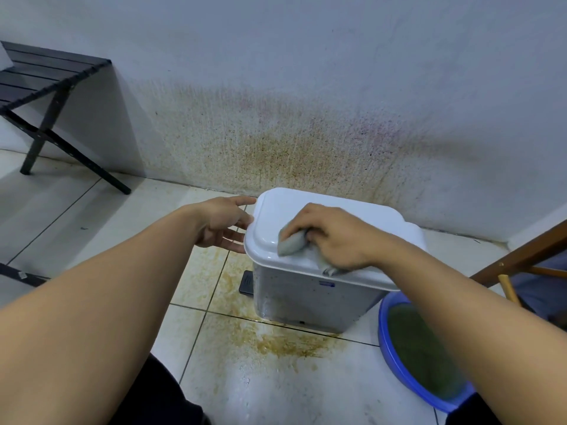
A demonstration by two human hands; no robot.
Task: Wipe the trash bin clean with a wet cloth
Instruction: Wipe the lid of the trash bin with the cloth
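At the far left a black slatted folding stand [46, 87] sits against the stained white wall [276, 142], well apart from the work. On the pale tiled floor [92, 216], streaked with yellow-brown residue, the person's left hand [224, 225] reaches in with its grip released, fingers spread and their tips touching the left edge of the white plastic lid [276, 210] of the white rectangular pedal trash bin [306, 299], which stands near the wall at the centre. A black foot pedal [247, 282] juts from the bin's left side.

The right hand [334, 237] is clenched on a crumpled grey wet cloth [291, 243], pressing it onto the near part of the lid. To the near right, a round blue plastic basin [399, 357] of murky greenish water lies just beside the bin; a brown wooden frame [521, 256] shows at the far right.

To wipe well, the left hand should likely steady the lid against sliding while the cloth is spread flatter and drawn in overlapping strokes, then carried over the rim before the speckled sides are tackled.
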